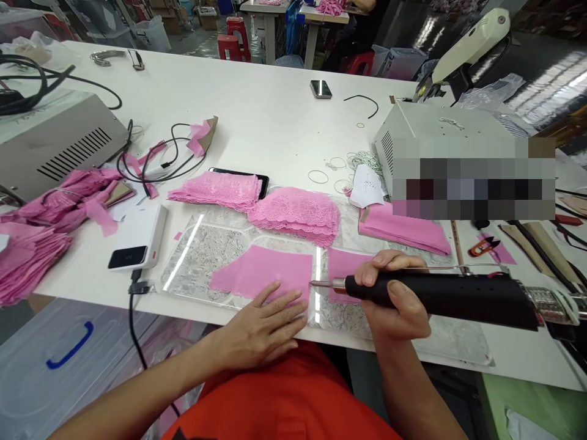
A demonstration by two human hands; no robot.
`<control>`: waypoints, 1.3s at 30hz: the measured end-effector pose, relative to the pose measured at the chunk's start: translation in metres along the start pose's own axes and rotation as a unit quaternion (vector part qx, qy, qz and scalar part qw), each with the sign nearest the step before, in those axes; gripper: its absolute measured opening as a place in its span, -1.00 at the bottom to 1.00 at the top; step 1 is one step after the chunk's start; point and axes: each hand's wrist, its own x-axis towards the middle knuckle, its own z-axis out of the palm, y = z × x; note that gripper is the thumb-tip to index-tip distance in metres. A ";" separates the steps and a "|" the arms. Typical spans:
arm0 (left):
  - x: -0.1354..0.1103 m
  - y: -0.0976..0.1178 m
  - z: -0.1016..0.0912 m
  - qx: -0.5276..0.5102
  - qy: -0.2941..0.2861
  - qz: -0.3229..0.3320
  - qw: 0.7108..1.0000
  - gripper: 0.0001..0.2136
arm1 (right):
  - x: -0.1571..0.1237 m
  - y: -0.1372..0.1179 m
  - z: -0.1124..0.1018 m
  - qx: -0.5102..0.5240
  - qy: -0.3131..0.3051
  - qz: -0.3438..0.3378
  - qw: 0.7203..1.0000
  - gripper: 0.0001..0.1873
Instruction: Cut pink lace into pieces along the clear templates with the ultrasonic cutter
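Spread empty left hand (268, 327) flat on pink cloth (275, 263) atop the board (195, 253); curled right hand (397, 302) around tool (452, 293) over board; seemed midway, with cloth unfinished, lace (293, 211) stacked at board's far side.

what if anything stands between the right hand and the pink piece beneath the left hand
Only the black tool the right hand holds; its metal tip is at the right edge of the pink piece. Another pink piece lies beneath, not blocking.
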 end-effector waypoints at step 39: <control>-0.027 -0.033 -0.025 0.116 0.084 -0.206 0.968 -0.75 | 0.006 0.022 0.043 -0.065 0.055 -0.047 0.995 -0.89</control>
